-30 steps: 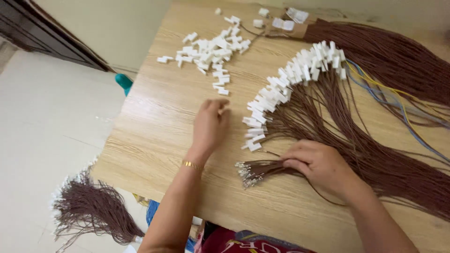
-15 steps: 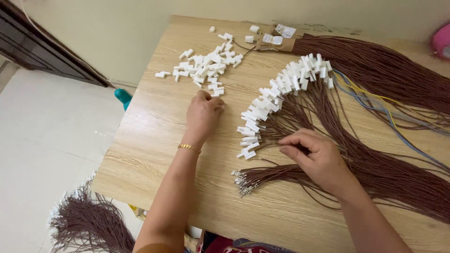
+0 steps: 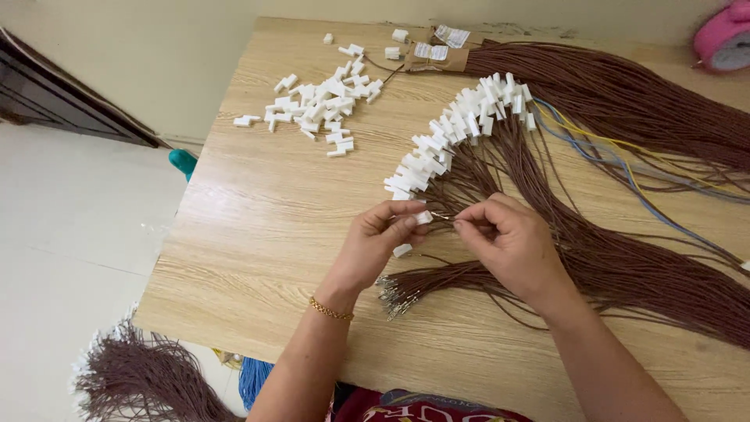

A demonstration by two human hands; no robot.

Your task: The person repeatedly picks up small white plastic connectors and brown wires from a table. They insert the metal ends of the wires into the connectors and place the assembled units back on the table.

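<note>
Nearest to me, off the table's near-left corner, a bunch of brown wires with white ends (image 3: 141,383) is hanging low beside a patch of blue cord (image 3: 254,380). On the wooden table (image 3: 258,258) just in front of me, a loose bundle of brown wires with bare metal tips (image 3: 437,281) is lying, its tips fanning toward my left wrist, where I am wearing a thin gold bracelet (image 3: 330,310).

Above that, I am pinching a small white plastic connector (image 3: 423,218) between the thumb and fingers of my left hand (image 3: 375,246), the fingers curled closed around it. My right hand (image 3: 512,246) is closing thumb and forefinger on the end of a single brown wire (image 3: 442,216), holding its tip right at the connector. Another white connector (image 3: 402,250) is lying on the table just beneath my left fingers.

Farther out, a curved row of wires already fitted with white connectors (image 3: 461,129) is running up and to the right. To its left, a loose pile of white connectors (image 3: 320,105) is sitting on bare wood. At the far edge, a brown cardboard band with small pale rectangular labels (image 3: 437,55) is wrapping a thick brown wire bundle (image 3: 625,94). A pink rounded object (image 3: 726,39) is showing at the far right corner.
</note>
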